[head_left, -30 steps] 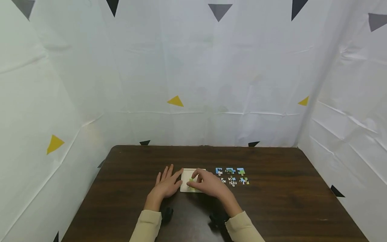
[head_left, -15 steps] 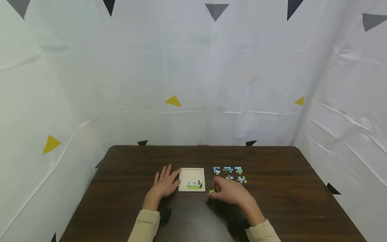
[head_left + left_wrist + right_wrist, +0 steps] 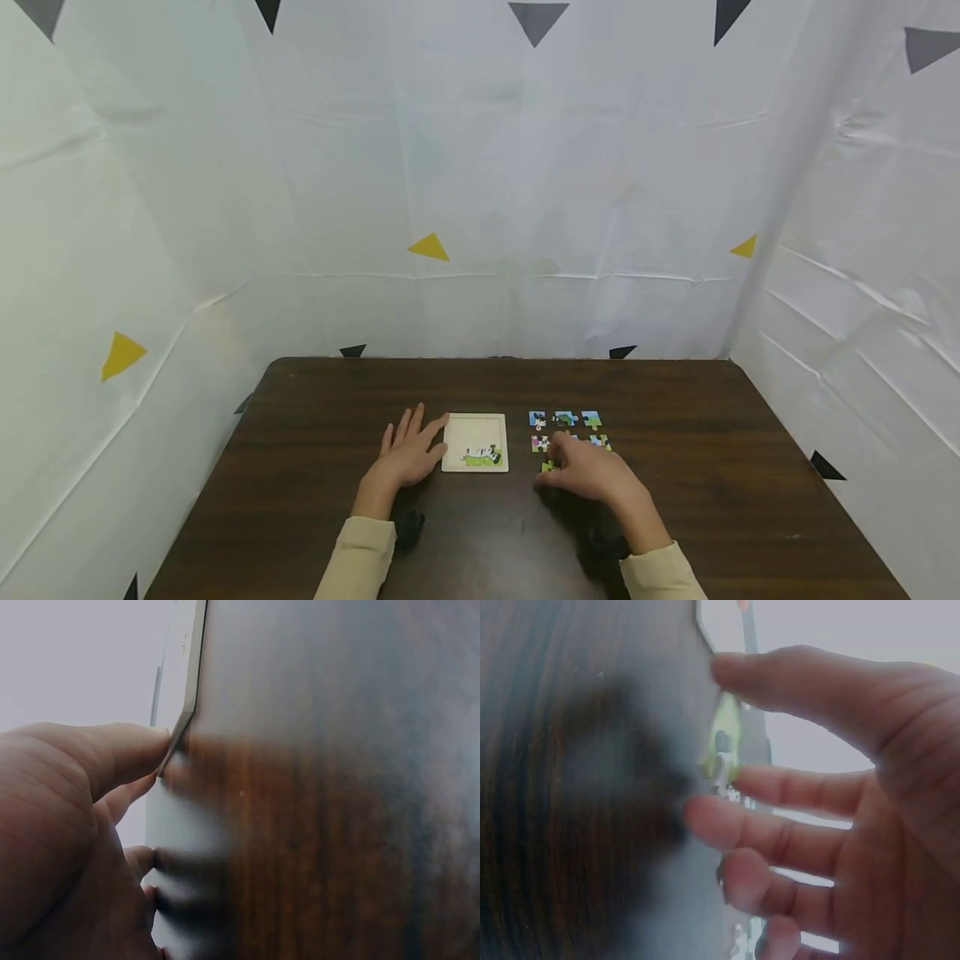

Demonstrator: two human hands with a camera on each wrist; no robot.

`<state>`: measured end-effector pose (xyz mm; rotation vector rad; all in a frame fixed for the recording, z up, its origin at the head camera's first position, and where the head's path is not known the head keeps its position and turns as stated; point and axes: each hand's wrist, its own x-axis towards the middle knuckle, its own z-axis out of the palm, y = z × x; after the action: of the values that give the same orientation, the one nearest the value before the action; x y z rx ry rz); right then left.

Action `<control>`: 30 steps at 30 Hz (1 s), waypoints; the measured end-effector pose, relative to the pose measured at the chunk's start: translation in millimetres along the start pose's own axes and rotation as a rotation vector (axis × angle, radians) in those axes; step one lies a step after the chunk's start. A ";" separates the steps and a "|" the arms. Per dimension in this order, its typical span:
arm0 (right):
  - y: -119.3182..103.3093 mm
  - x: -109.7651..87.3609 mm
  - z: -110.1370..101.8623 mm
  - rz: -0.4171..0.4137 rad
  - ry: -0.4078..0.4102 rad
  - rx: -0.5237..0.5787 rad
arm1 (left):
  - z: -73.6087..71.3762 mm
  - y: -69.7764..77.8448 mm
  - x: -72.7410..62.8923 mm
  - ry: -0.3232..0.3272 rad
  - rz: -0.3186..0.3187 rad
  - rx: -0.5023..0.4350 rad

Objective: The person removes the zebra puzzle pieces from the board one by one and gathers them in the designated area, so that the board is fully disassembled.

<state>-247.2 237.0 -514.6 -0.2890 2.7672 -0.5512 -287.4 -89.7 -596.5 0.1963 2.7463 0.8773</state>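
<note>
A pale square puzzle board [image 3: 468,429] lies on the brown table, with joined puzzle pieces [image 3: 482,457] showing green grass and a black-and-white animal along its lower right. My left hand [image 3: 405,458] rests at the board's left side, fingers spread. Thumb and index finger touch its edge in the left wrist view. To the right of the board, my right hand [image 3: 592,471] pinches a green puzzle piece [image 3: 724,739] between thumb and index finger, low over the table. The other right fingers are bent. Whether the piece touches the tabletop cannot be told.
Loose puzzle pieces lie in rows right of the board: a top row with a blue-edged piece [image 3: 591,419], and a second row with a pinkish piece [image 3: 539,443], partly hidden by my right hand. White sheeting [image 3: 480,317] stands behind the dark wooden table [image 3: 360,383].
My right hand has moved right from over the board, carrying the green puzzle piece out to below the loose pieces. The left hand stays at the board's edge.
</note>
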 end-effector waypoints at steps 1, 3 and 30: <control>0.5 1.2 0.5 0.004 0.005 -0.003 | -0.3 0.1 0.2 -0.002 -0.001 0.001; 1.8 3.0 0.8 0.010 0.012 -0.005 | -0.6 0.3 0.7 -0.003 -0.004 0.002; 9.3 7.0 3.3 -0.027 -0.009 0.071 | 0.2 0.0 1.8 0.003 -0.005 0.008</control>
<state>-253.9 242.6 -523.0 -0.3119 2.7322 -0.6523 -289.1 -89.2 -597.0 0.1905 2.7523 0.8658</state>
